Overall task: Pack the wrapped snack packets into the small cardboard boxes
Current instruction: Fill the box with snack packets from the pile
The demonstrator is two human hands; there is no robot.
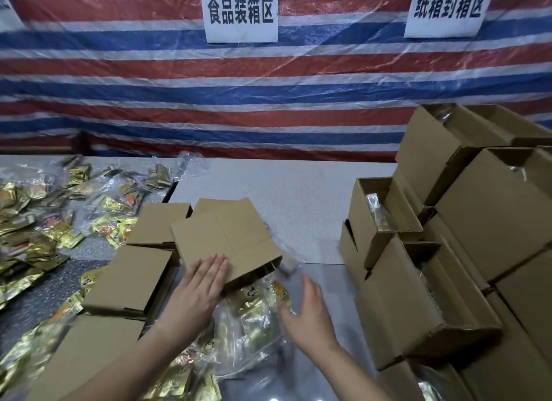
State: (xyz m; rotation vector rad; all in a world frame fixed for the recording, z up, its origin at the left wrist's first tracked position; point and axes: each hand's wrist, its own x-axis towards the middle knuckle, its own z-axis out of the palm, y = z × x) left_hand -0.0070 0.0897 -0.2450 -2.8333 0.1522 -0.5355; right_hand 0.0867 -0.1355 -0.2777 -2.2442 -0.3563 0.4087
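A small cardboard box [227,239] lies tipped on its side at the table's middle, its open mouth facing right and down. My left hand [198,287] rests flat on the box's near side, fingers straight. A clear bag of gold snack packets [254,314] lies just below the box's mouth. My right hand [307,308] hovers over the bag's right edge, fingers spread and blurred, gripping nothing that I can see.
Several empty small boxes [128,278] sit to the left of the tipped box. Loose gold packets [35,236] cover the left of the table. A tall stack of open boxes holding bags [448,251] fills the right. A striped tarp with two paper signs hangs behind.
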